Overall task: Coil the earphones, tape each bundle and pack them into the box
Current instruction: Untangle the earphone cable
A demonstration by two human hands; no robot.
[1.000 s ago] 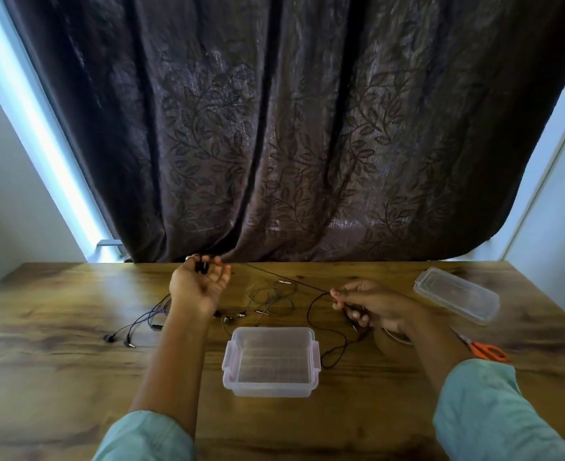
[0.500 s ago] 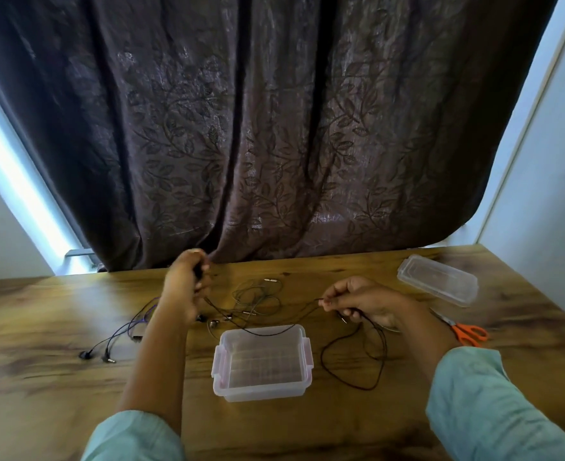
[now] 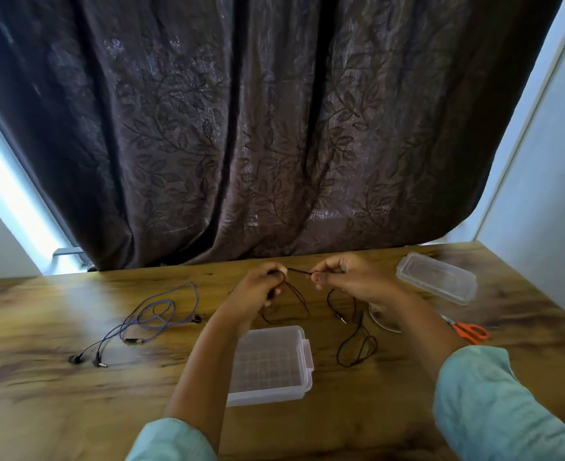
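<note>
Purple set (image 3: 154,317): loose on the desk (image 3: 75,410), well left of the hands, not coiled. Its cord trails from far right to near left and ends in a bud and a plug at the near-left.
Left hand (image 3: 261,287): has swung in from the left. Its grip is curled round the black cord (image 3: 299,271), with a couple of loops hanging under the fingers.
Box (image 3: 274,364): open, just near of the hands. I see nothing in it.
Black cord: a second ago it was a long line stretched between hands held wide apart. Now only a short taut piece bridges them, running left to right and dipping slightly toward the right.
Right hand (image 3: 351,281): has closed in to meet the left, and its grip pinches the cord's other end of the span.
Slack (image 3: 357,351): falls from the right hand toward me into one loop on the desk. The plug (image 3: 341,318) lies just left of it.
Lid (image 3: 436,277), scissors (image 3: 471,331): lying at the right, untouched.
Meaning: I'd say winding of the first bundle has only just begun. Taping and packing are still to do.
</note>
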